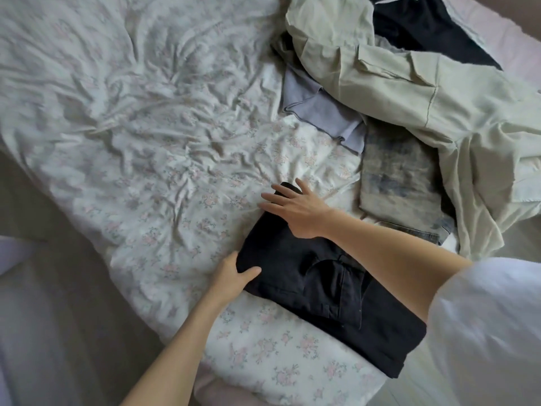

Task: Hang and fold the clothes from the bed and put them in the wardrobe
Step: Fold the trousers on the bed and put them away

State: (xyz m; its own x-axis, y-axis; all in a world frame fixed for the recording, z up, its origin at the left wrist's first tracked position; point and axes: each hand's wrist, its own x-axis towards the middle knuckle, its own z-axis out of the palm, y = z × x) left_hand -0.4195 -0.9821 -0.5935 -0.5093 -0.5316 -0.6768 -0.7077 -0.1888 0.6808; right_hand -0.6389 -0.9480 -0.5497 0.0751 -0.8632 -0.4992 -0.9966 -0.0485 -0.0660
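A pair of black jeans lies folded on the floral bed cover, near the bed's front edge. My left hand grips the jeans' left edge, thumb on top and fingers tucked beneath. My right hand lies flat on the far end of the jeans with its fingers spread. Beside them sit folded faded grey jeans. Behind those lies a lilac top, a large pale green garment and a dark garment.
The wrinkled cover stretches bare across the left and middle of the bed. The floor shows along the bed's left and front edge. The wardrobe is out of view.
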